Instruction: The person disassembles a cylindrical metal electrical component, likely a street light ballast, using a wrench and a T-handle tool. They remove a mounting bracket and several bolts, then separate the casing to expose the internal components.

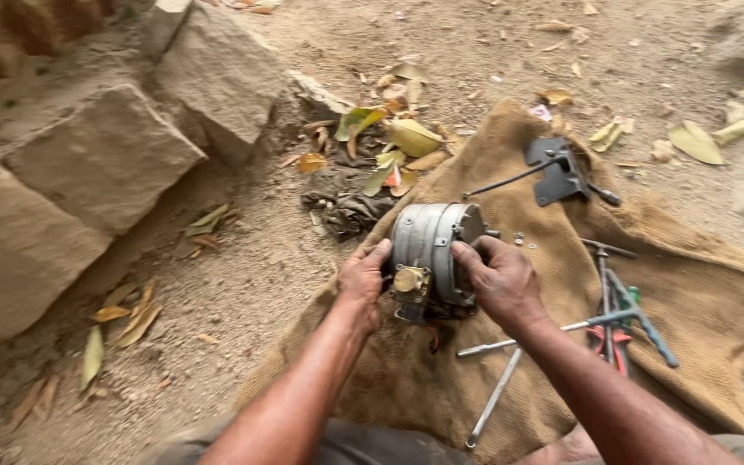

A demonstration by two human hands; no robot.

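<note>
A grey metal cylindrical motor housing point(428, 241) lies on its side on a brown burlap sack point(716, 310). Both of my hands grip it. My left hand point(362, 280) holds its left side, thumb against the casing. My right hand point(499, 277) clasps its right end, fingers curled over the rim. A brass-coloured fitting point(408, 281) sits on the near face of the housing between my hands, with dark wires hanging under it.
On the sack lie a black metal bracket with a rod point(557, 172), a T-handle wrench point(604, 284), long metal socket rods point(510, 362) and red-handled pliers point(617, 340). A dirty rag point(342, 207) and dry leaves lie on the dirt. Large stone blocks point(105, 155) line the left.
</note>
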